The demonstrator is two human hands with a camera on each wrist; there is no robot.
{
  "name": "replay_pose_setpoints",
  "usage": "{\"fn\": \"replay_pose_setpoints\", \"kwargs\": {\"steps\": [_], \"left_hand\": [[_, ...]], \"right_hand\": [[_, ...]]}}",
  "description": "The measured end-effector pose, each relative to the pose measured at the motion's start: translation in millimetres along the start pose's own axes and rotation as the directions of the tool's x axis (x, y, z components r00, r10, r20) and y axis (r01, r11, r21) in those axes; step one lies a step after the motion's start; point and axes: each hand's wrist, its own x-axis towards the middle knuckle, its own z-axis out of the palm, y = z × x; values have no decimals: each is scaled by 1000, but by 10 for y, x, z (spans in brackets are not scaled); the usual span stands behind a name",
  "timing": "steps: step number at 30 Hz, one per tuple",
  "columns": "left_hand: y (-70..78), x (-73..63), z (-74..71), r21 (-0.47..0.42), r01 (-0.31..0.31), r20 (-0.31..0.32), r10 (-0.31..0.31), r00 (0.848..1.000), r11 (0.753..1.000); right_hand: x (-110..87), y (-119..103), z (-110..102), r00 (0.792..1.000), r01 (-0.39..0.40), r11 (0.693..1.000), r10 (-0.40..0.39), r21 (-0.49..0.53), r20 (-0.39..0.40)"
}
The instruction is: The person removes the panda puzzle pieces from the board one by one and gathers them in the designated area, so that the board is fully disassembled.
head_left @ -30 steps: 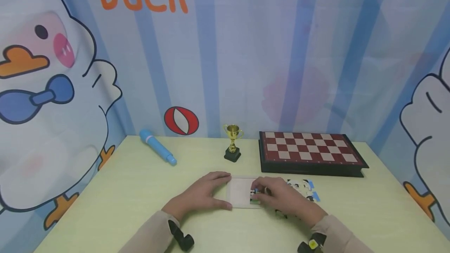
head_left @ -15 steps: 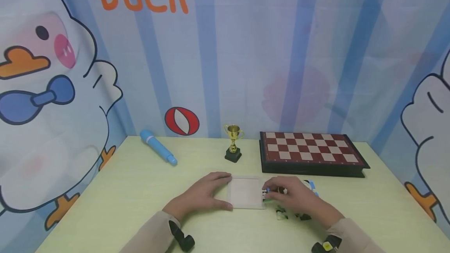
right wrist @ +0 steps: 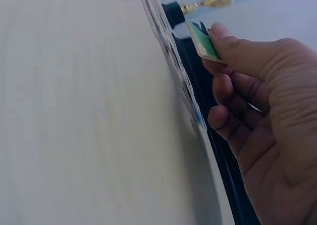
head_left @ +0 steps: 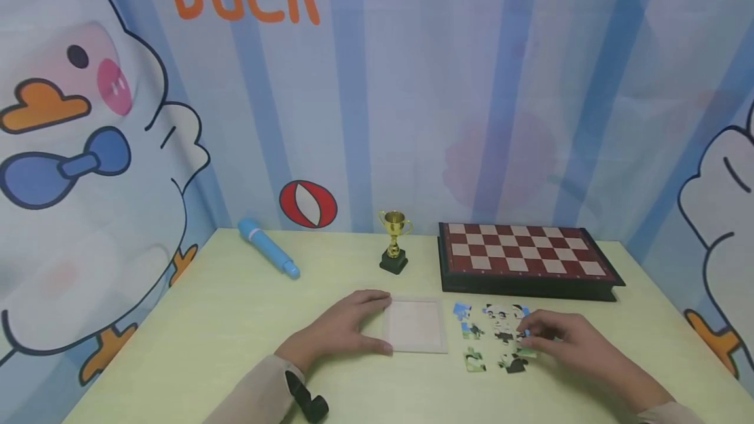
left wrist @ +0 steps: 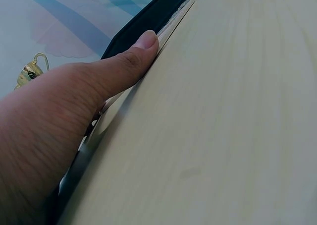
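In the head view my left hand [head_left: 341, 329] rests at the left side of a whitish square puzzle tray [head_left: 415, 326], fingertips at its far corner and thumb at its near corner. The left wrist view shows the thumb [left wrist: 126, 66] lying straight along the tray's edge. My right hand [head_left: 568, 342] is over the right side of a group of puzzle pieces [head_left: 474, 358] with panda-like pictures. Between its thumb and index finger it pinches a puzzle piece [right wrist: 203, 44], green on the visible face. The other right fingers are loosely curled.
A red and white checkered game board box [head_left: 524, 254] stands behind the pieces. A small gold trophy [head_left: 393, 241] is behind the tray. A blue microphone-like toy [head_left: 268, 247] lies at the back left. A printed duck curtain [head_left: 400, 84] hangs behind the table.
My right hand has moved right, from over the tray to the far side of the pieces, carrying the puzzle piece out of the tray. My left hand stays at the tray.
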Motion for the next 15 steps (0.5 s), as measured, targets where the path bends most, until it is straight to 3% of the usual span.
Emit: {"fn": "replay_pose_setpoints", "kwargs": {"steps": [4, 9, 15], "left_hand": [[-14, 15, 18, 10, -3, -5, 3, 1000, 1000], [-4, 3, 11, 10, 9, 7, -10, 1000, 1000], [32, -15, -14, 5, 10, 7, -10, 1000, 1000]], "right_hand": [[-159, 114, -109, 999, -42, 999, 42, 25, 13], [-222, 196, -167, 989, -95, 992, 84, 82, 122], [-231, 207, -143, 982, -29, 991, 5, 128, 189]]}}
